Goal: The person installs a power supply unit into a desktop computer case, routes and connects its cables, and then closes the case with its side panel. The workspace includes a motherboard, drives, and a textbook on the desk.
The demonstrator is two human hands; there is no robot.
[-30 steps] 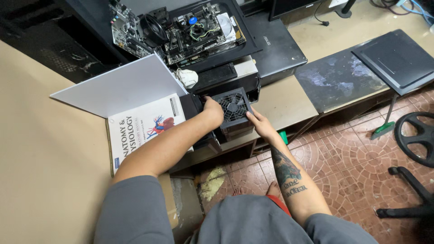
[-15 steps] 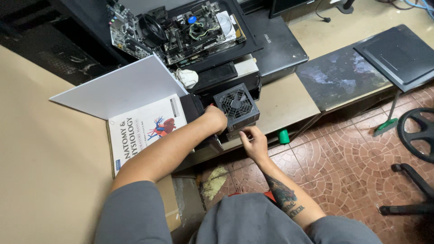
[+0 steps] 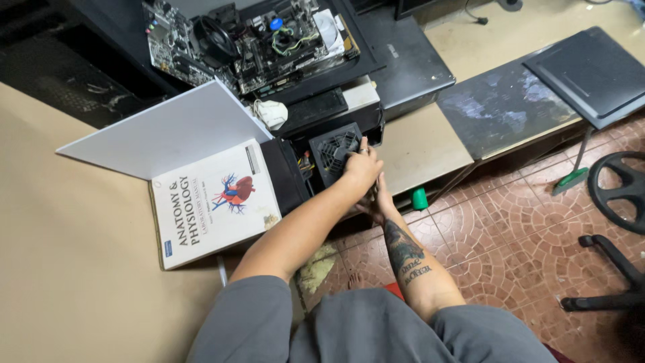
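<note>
The left hand [image 3: 363,168] sits at the centre of the frame, fingers curled over the near edge of a black power supply [image 3: 334,149], gripping it; a ring shows on one finger. The power supply lies at the table [image 3: 420,144] edge with its round fan grille facing up, tilted a little toward the upper right. The right hand [image 3: 380,199] is just below the left one, mostly hidden behind it; it reaches under the power supply's lower corner, and whether it is closed on anything cannot be told. A tattoo runs along that forearm.

Left of the power supply a textbook [image 3: 213,202] with a white cover and a red heart drawing lies flat, touching a white board [image 3: 168,131] that stretches to the upper left. A crumpled white cloth [image 3: 272,113] lies just above the power supply. At the top of the frame a motherboard [image 3: 252,37] with a black cooler rests on a dark tray. A dark laptop [image 3: 406,60] lies right of it. A mat [image 3: 500,107] with a mottled print covers the table at the right. A small green cylinder [image 3: 419,199] stands near the table edge, over the tiled floor [image 3: 510,228].
</note>
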